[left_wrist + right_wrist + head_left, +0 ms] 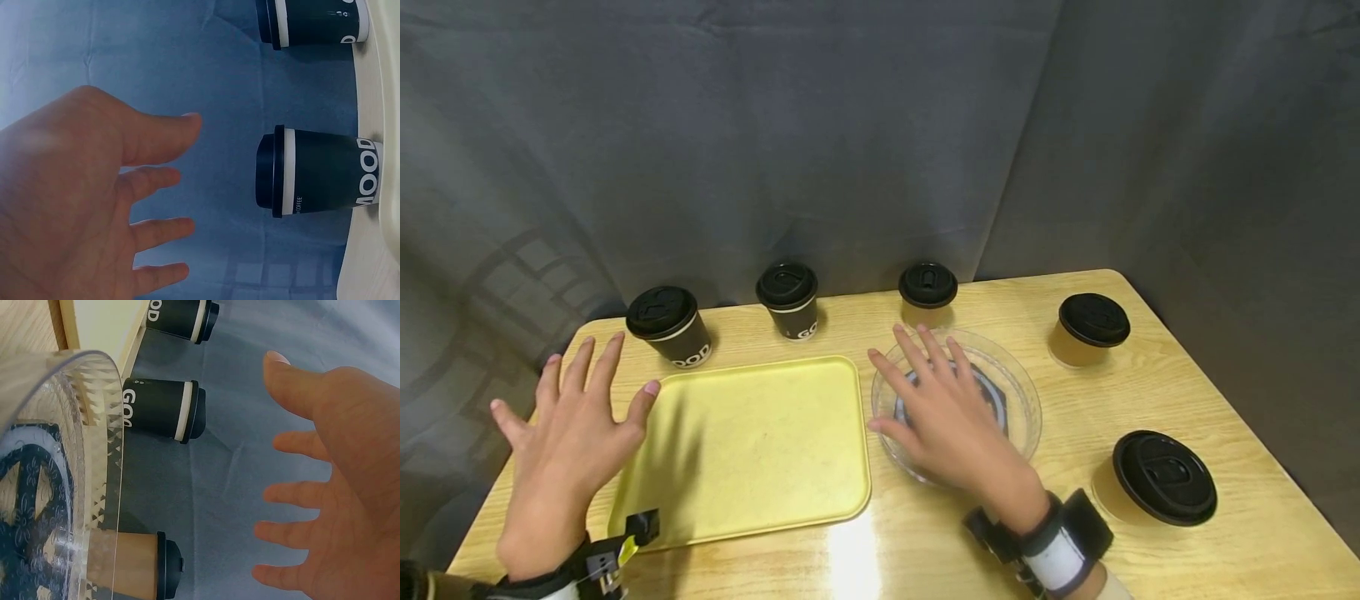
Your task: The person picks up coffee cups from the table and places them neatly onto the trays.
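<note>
My left hand, fingers spread, hovers near the left edge of a yellow tray and holds nothing. A black paper cup with a black lid stands just beyond its fingers; in the left wrist view this cup reads "MOOD". With fingers apart, my right hand is over a clear round bowl, covering part of it. A dark pattern with a pale ring shows through the bowl's wall. Behind the bowl stands a brown cup with a black lid.
Another black cup stands behind the tray. Two brown lidded cups, one farther back and one nearer, stand along the table's right side. A grey curtain hangs behind the wooden table. A partial cup shows at lower left.
</note>
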A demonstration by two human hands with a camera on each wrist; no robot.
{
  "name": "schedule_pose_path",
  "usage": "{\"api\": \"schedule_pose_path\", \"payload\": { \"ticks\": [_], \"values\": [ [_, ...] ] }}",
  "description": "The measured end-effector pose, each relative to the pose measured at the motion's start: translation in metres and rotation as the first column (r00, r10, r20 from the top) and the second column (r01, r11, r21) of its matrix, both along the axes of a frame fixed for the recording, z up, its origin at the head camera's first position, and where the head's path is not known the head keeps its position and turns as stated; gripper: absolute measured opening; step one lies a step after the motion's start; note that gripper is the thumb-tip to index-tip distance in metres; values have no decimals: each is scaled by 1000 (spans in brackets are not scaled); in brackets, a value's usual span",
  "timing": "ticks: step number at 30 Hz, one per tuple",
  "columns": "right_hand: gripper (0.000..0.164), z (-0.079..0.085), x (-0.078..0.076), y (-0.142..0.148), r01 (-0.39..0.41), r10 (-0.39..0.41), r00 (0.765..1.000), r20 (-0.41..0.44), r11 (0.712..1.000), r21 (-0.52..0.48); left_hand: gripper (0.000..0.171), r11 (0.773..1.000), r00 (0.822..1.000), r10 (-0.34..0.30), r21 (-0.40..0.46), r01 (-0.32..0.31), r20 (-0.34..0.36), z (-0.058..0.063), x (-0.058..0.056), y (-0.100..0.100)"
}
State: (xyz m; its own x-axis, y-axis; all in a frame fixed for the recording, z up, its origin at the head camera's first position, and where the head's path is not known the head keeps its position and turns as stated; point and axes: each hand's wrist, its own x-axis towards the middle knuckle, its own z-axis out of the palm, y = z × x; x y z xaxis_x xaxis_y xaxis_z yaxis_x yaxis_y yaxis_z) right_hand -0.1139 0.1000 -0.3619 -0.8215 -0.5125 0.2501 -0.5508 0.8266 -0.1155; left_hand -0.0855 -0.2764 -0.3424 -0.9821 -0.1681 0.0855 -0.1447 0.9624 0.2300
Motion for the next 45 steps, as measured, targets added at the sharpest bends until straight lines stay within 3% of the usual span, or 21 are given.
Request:
{"api": "schedule_pose_path", "payload": {
  "ticks": [45],
  "values": [
    [73,-3,6,-9,-68,67,998,-17,998,-6,78,999,998,44,6,-45,37,2,5,-10]
  ]
}}
